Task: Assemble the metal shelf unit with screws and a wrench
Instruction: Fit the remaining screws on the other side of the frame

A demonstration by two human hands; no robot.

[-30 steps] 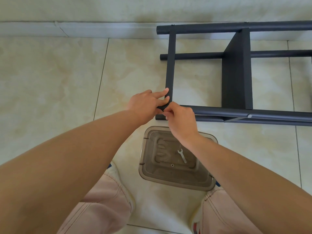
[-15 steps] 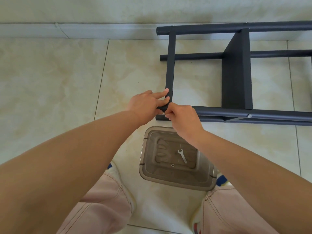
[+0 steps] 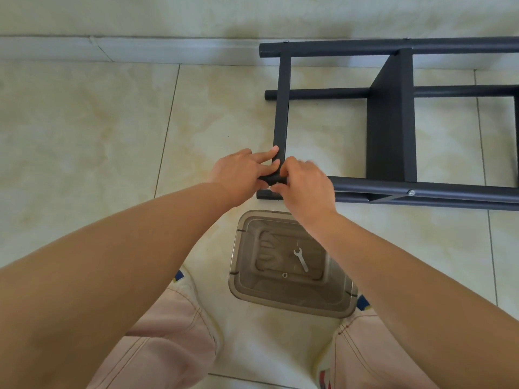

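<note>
The dark grey metal shelf frame (image 3: 390, 119) lies on its side on the tiled floor, with tubes running left to right and a flat crossbar (image 3: 281, 105) at its left end. My left hand (image 3: 241, 172) holds the near tube's left end, index finger laid along the crossbar. My right hand (image 3: 304, 183) pinches at that same corner joint; what it pinches is hidden. A small silver wrench (image 3: 301, 259) and a nut (image 3: 284, 275) lie in the clear plastic tub (image 3: 238, 290) below my hands. A screw head (image 3: 411, 192) shows on the near tube.
A pale skirting board (image 3: 126, 50) and wall run along the far side, close behind the frame. My knees in light trousers (image 3: 168, 341) flank the tub. Bare floor tiles (image 3: 84, 141) spread to the left.
My right hand has shifted slightly and turned at the corner joint, its fingers blurred. The left hand and frame have stayed put.
</note>
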